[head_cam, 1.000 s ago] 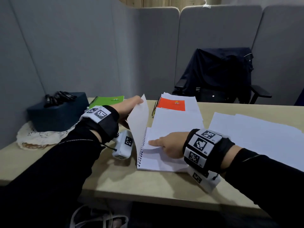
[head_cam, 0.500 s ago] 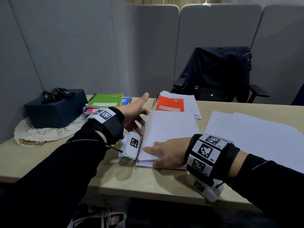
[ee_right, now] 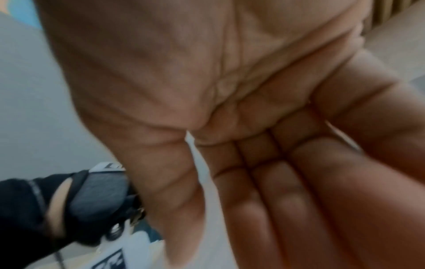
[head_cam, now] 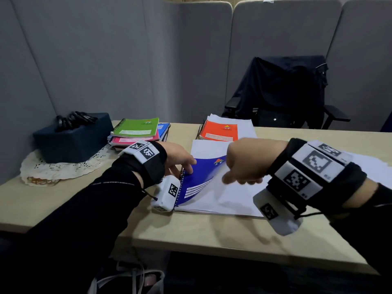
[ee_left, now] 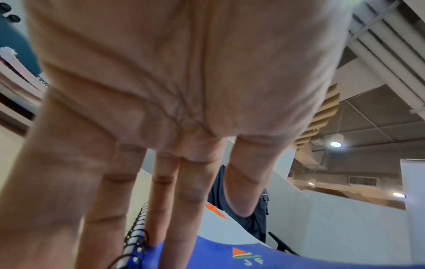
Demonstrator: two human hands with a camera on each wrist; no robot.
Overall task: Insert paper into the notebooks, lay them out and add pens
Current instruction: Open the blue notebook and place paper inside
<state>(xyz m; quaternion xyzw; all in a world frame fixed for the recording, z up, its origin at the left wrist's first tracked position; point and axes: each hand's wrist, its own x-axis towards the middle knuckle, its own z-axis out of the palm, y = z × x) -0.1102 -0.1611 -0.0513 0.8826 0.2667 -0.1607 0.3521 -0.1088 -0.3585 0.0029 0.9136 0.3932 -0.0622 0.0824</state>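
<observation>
A blue spiral notebook lies near the table's front edge, its cover curved and partly down over white pages and a loose white sheet. My left hand rests straight fingers on the cover beside the spiral binding. Just above the cover's free edge hovers my right hand, its fingers relaxed and holding nothing. Further back lies an orange notebook on paper. Black pens lie on a dark box at the left.
A stack of green, pink and blue notebooks sits at the back left beside the box, which stands on a lace doily. Loose white sheets spread at the right. A chair with a dark jacket stands behind the table.
The notebook lay open on white pages; the left hand has swung the blue cover over them. The right hand has lifted off the page and hovers above.
</observation>
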